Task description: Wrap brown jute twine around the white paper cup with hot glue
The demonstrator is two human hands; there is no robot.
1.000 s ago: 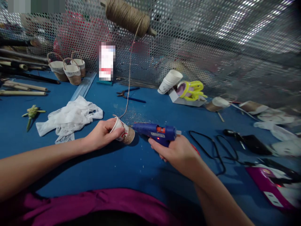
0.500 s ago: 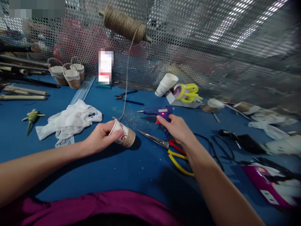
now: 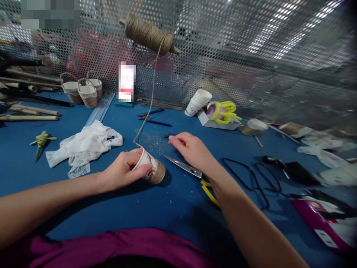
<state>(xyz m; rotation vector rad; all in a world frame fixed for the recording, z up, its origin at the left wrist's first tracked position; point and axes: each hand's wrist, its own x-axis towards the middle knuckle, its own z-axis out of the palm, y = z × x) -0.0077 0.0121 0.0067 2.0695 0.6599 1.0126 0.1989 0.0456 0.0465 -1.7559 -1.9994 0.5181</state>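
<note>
My left hand (image 3: 129, 167) grips a white paper cup (image 3: 145, 163) tilted on its side, its lower part wound with brown twine (image 3: 157, 172). A strand of twine (image 3: 153, 89) runs from the cup's rim up to a spool (image 3: 147, 34). To the right, my right hand (image 3: 189, 149) is closed round a blue glue gun (image 3: 170, 134), which is mostly hidden; its nozzle and a bit of red show. Scissors (image 3: 185, 167) with yellow handles lie under my right wrist, their blades pointing toward the cup.
White lace (image 3: 89, 145) lies on the blue table (image 3: 125, 212) at left. Behind it stand several twine-wrapped baskets (image 3: 87, 97). Pliers (image 3: 154, 121), stacked cups (image 3: 198, 102) and a tape roll with yellow-handled scissors (image 3: 221, 111) are farther back. A black cord (image 3: 251, 178) and purple power strip (image 3: 315, 219) lie right.
My right hand has moved slightly left and turned, now covering most of the glue gun. The twine near the cup bends more to the left. My left hand still holds the cup.
</note>
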